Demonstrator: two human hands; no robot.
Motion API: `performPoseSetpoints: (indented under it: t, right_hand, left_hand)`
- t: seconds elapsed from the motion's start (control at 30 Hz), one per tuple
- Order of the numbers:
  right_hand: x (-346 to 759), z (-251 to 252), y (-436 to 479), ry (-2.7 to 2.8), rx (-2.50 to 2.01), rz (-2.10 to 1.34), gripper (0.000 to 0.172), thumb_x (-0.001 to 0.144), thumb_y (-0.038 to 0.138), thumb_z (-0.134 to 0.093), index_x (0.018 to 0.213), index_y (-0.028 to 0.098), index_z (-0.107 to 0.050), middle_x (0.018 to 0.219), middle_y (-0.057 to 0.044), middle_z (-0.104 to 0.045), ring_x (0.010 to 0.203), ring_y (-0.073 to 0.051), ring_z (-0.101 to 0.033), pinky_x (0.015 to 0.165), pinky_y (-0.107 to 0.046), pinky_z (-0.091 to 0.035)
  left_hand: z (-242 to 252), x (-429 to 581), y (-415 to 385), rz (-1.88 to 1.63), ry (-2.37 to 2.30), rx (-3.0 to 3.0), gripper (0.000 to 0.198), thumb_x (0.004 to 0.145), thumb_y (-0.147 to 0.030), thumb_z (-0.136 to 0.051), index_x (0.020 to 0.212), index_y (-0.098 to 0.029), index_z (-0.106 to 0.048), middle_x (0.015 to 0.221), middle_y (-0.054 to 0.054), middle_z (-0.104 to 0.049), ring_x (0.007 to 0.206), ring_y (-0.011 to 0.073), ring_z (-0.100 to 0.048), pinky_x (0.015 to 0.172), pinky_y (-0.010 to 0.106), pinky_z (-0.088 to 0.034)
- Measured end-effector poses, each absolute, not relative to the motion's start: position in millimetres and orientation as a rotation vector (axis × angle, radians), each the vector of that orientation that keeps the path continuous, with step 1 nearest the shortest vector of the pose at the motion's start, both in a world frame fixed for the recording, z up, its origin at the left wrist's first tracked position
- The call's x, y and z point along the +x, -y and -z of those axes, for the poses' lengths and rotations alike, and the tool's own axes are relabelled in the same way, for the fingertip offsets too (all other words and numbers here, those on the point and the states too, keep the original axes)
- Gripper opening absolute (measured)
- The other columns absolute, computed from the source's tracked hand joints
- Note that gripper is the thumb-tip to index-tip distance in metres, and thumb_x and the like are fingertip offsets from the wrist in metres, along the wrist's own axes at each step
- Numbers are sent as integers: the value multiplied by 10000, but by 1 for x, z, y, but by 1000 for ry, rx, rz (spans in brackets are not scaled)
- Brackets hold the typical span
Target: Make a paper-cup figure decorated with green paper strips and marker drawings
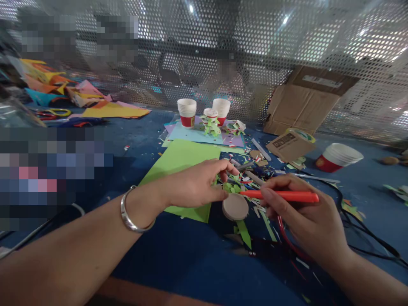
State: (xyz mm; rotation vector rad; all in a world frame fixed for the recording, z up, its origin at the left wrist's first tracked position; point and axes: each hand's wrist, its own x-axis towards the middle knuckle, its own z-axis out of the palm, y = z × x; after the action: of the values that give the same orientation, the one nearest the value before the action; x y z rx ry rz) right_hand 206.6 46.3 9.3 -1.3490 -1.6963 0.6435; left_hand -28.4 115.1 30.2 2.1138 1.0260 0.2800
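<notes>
R hand pinches a red pen — thumb on the near side, fingers behind — w/ its tip pointing to 9 o'clock. The tip sits by the 1 o'clock edge of a pale disc; can't tell if they touch. L hand has nothing visible in it, fingers loosely bent, thumb at approx. the disc's 10 o'clock edge; contact unclear. A green sheet lies below L hand, at 10 o'clock from the disc; a green strip shows at 5 o'clock.

Pen is prob. light, stiff, smooth plastic, so a bit slippery; gripping nearer the tip should give more control. Disc looks light too, and may skid if pressed — best steadied by its rim, approx. 9 o'clock. Strip's prob. soft & tears easily, so don't pull there.
</notes>
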Motion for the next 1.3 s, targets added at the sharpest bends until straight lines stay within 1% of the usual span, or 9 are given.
performPoseSetpoints:
  t: [0.2, 0.33, 0.5, 0.6, 0.7, 0.83, 0.93, 1.13, 1.3]
  right_hand:
    - [209, -10, -45, 1678, -1383, -555, 233, 937, 462, -681, 859, 244, -710, 697, 23, -702, 523, -131, -644, 549, -278, -486]
    - [209, -12, -43, 1718, -1412, -528, 243, 942, 473, -664, 859, 249, -706, 658, 30, -685, 532, -147, -636, 576, -302, -478]
    - [209, -13, -43, 1820, -1393, -427, 225, 940, 447, -672, 839, 252, -721, 641, 32, -680, 538, -148, -613, 583, -298, -467]
    - [211, -13, -44, 1859, -1382, -382, 193, 940, 418, -678, 851, 253, -727, 639, 38, -678, 525, -139, -599, 569, -287, -462]
    - [213, -14, -45, 1861, -1380, -315, 150, 939, 393, -689, 877, 262, -724, 664, 36, -694, 548, -140, -620, 590, -283, -478]
    - [215, -16, -44, 1826, -1388, -194, 152, 952, 409, -678, 876, 282, -710, 729, 7, -720, 621, -168, -648, 658, -306, -512]
    - [216, -18, -42, 1814, -1409, -170, 184, 958, 443, -668, 863, 288, -697, 733, -8, -724, 651, -195, -664, 676, -331, -520]
    - [219, -17, -38, 1861, -1377, -91, 123, 953, 367, -676, 875, 277, -702, 816, 3, -743, 721, -181, -696, 654, -295, -501]
    - [221, -15, -37, 1883, -1343, -78, 151, 961, 395, -664, 882, 274, -709, 827, -1, -747, 704, -176, -695, 627, -291, -490]
  left_hand:
    - [-34, -31, -117, -120, -1116, 2297, 467, 824, -164, -637, 1288, -202, -597, 1229, 93, -621, 1159, 265, -549, 939, 361, -435]
    - [-34, -31, -115, -149, -1047, 2286, 473, 861, -403, -701, 1285, -215, -606, 1247, 80, -612, 1134, 254, -558, 927, 347, -441]
    - [-30, -26, -107, -196, -1008, 2351, 678, 723, -592, -817, 1255, -219, -623, 1212, 72, -595, 1168, 284, -527, 935, 356, -442]
    - [-34, -29, -109, -237, -1019, 2391, 513, 788, -506, -793, 1192, -224, -651, 1173, 56, -622, 1146, 262, -546, 915, 338, -437]
    - [-44, -35, -115, -198, -1085, 2395, 175, 906, -345, -666, 1024, -221, -707, 1042, 26, -692, 958, 205, -614, 804, 307, -430]
    - [-57, -42, -118, -150, -1190, 2411, 132, 907, -293, -610, 894, -251, -735, 912, -1, -732, 802, 187, -635, 699, 305, -403]
    - [-59, -46, -108, -116, -1244, 2446, 165, 887, -401, -647, 947, -277, -737, 969, 11, -727, 848, 214, -651, 731, 323, -427]
    - [-32, -53, -73, -32, -1364, 2605, 702, 821, -594, -712, 1406, -252, -528, 1314, 123, -609, 1201, 346, -567, 966, 436, -459]
    - [-24, -47, -58, 1, -1452, 2615, 411, 934, -356, -529, 1303, -175, -531, 1195, 145, -631, 1073, 325, -602, 883, 464, -486]
